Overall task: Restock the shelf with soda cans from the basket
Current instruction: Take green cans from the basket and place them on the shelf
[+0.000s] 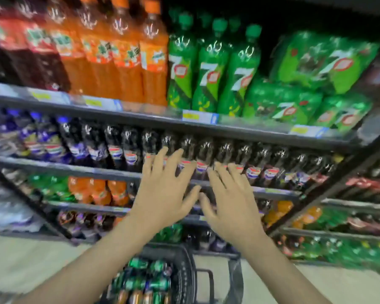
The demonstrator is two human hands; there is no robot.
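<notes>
Two bare hands, left hand (162,194) and right hand (230,202), hover with fingers spread, holding nothing, above the black mesh basket (185,279). Inside it lie green and orange aluminium soda cans (145,281): rigid, probably slick; grasp around the sidewall.

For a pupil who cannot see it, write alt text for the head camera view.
Two empty hands, left hand and right hand, reach with spread fingers toward a drinks shelf full of bottles. Below them a dark basket holds soda cans. The picture is blurred.

Single head view; looks forward, tilted down; close to shelf (140,121); basket (184,270) below.
</notes>
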